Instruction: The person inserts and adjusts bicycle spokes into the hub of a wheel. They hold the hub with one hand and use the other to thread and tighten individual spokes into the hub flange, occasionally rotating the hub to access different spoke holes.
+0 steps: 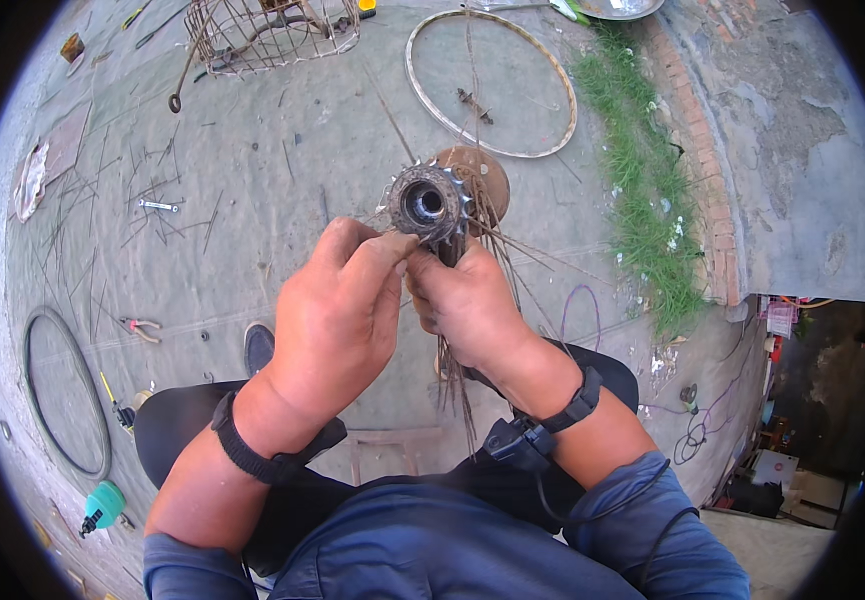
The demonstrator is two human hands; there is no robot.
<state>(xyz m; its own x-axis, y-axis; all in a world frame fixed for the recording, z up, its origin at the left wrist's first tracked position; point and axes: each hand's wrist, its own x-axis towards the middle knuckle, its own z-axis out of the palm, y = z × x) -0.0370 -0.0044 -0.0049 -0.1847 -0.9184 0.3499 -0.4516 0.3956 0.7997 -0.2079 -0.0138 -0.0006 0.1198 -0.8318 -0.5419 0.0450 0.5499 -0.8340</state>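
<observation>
Hub (pixel 409 206) is up over the ground in front of the knees, right hand (pixel 473 308) wrapped round the bunched spokes (pixel 456 385) just below the cog, left hand (pixel 338 300) pinching the hub's lower edge (can't tell if a spoke's hidden there). Progress-wise, plenty of spokes look threaded, but none reaches the rim (pixel 575 112), lying bare beyond. Looks like lacing's all left.

Sprocket (pixel 409 213) dark grey; rim (pixel 410 62) off-white; bottle (pixel 105 502) teal; grass (pixel 651 200) green.
</observation>
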